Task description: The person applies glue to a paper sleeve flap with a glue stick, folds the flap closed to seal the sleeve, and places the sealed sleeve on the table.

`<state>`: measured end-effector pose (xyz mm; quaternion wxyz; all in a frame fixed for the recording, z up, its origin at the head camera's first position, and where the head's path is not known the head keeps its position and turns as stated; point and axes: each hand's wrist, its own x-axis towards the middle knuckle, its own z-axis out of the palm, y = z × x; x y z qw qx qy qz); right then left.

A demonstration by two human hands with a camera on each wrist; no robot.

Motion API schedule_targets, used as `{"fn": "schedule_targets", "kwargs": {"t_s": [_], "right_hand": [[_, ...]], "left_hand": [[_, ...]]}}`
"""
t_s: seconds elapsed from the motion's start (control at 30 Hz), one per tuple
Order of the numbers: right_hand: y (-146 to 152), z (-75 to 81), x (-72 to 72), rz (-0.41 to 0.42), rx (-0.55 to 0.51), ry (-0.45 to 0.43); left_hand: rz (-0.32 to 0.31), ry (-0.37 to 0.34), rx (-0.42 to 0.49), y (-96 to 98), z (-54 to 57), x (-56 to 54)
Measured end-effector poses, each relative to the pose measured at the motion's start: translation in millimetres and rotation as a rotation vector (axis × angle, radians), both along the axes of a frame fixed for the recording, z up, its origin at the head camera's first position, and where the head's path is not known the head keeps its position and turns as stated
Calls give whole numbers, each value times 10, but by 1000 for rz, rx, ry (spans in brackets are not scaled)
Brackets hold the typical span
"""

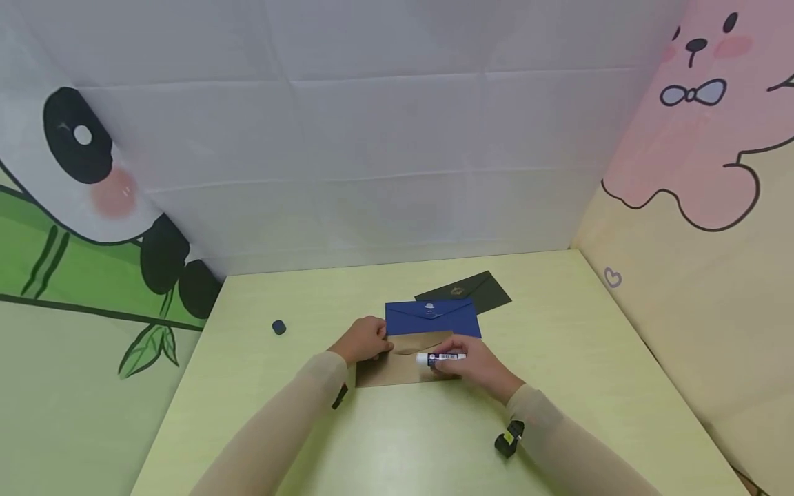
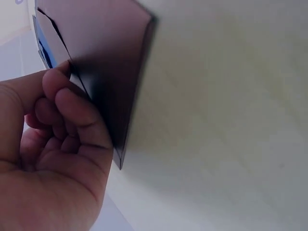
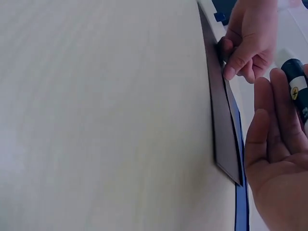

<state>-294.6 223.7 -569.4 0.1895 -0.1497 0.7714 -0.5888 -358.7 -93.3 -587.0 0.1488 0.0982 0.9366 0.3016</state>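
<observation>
A brown paper envelope (image 1: 387,374) lies on the table with its flap (image 1: 418,340) raised towards the far side. My left hand (image 1: 364,339) pinches the envelope's left part near the flap; in the left wrist view its other fingers are curled beneath. Over the right part of the envelope, my right hand (image 1: 476,365) holds a white and dark blue glue stick (image 1: 429,359) sideways, its white end pointing right. The right wrist view catches the glue stick (image 3: 298,86) partly cut off at the frame's edge.
Just behind the brown envelope lies a blue envelope (image 1: 431,320), overlapping a black envelope (image 1: 493,295). A small dark cap (image 1: 279,327) sits on the table (image 1: 260,393) to the left. Cloth walls (image 1: 384,138) with cartoon prints enclose the back and sides.
</observation>
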Motion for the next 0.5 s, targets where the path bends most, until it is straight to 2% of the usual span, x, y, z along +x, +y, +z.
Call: {"fn": "schedule_targets", "kwargs": {"t_s": [0.03, 0.13, 0.3, 0.5], "right_hand": [[9, 17, -10, 2, -21, -17], [31, 75, -38, -3, -78, -65], [60, 185, -94, -18, -101, -86], [42, 382, -142, -5, -83, -92]], "left_hand": [[16, 2, 11, 34, 99, 72], [62, 12, 30, 94, 260, 218], [100, 33, 48, 160, 375, 325], [55, 38, 133, 280, 540, 445]]}}
